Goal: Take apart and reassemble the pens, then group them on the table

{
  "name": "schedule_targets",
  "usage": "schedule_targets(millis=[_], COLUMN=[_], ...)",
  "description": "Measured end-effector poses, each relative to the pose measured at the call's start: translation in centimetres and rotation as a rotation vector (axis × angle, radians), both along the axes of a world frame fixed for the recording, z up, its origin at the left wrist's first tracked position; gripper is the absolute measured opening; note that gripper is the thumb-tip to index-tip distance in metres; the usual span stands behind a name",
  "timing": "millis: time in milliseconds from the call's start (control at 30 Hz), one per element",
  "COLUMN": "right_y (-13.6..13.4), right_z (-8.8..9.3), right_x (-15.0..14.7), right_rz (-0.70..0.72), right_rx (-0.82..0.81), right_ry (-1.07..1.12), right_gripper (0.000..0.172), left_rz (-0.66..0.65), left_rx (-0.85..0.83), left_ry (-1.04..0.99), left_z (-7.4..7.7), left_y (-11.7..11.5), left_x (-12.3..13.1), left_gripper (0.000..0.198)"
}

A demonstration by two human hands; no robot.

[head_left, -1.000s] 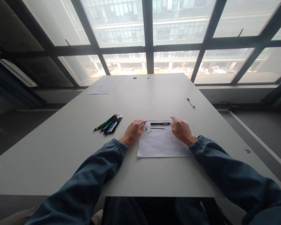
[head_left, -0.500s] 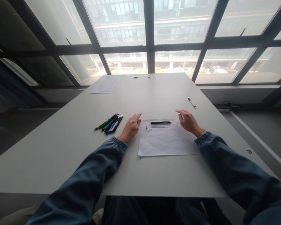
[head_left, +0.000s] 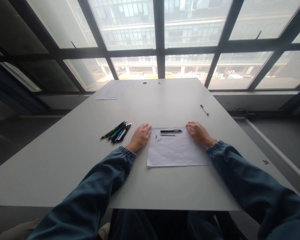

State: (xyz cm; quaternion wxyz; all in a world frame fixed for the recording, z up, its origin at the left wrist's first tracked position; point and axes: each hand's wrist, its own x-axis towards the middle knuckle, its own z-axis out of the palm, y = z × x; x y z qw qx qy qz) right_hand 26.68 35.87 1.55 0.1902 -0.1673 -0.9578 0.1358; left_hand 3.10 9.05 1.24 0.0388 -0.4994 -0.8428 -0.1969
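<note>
A white sheet of paper [head_left: 177,151] lies on the table between my hands. Near its top edge rests a black pen [head_left: 171,131], with a thin refill [head_left: 168,135] just below it. Left of the refill are a small pen tip piece [head_left: 156,136] and a tiny spring-like part [head_left: 159,139]. My left hand [head_left: 140,136] lies at the paper's upper left edge, its fingers extended and holding nothing. Over the upper right part of the sheet, my right hand [head_left: 198,132] rests with fingers stretched out, also holding nothing.
A pile of several pens [head_left: 116,132] lies left of my left hand. One pen [head_left: 204,110] is at the table's right side. Other papers [head_left: 110,90] lie at the far left. A small dark clip-like thing [head_left: 265,162] sits near the right edge.
My right hand has come down onto the paper and slightly left, its fingers lower. The left hand's fingers have settled flatter. The pen parts stay on the sheet.
</note>
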Motion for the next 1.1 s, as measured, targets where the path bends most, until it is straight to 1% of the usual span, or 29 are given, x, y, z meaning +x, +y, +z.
schedule_targets(millis=[200,467,733,1100], right_y=[-0.20,-0.56,-0.60,-0.48], right_z=[-0.19,0.03,0.14,0.08], right_x=[0.01,0.02,0.08,0.04], right_rz=[-0.020,-0.055,-0.059,-0.052], right_rx=[0.008,0.020,0.017,0.013], right_ry=[-0.010,-0.003,0.000,0.003], right_gripper=[0.029,0.028,0.026,0.024], left_rz=[0.000,-0.006,-0.002,0.005], left_rx=[0.019,0.037,0.006,0.027], left_ry=[-0.008,-0.014,0.013,-0.013], left_z=[-0.06,-0.14,-0.03,-0.01], left_y=[0.03,0.06,0.01,0.09], left_x=[-0.04,-0.07,0.01,0.21], left_gripper=[0.041,0.041,0.042,0.040])
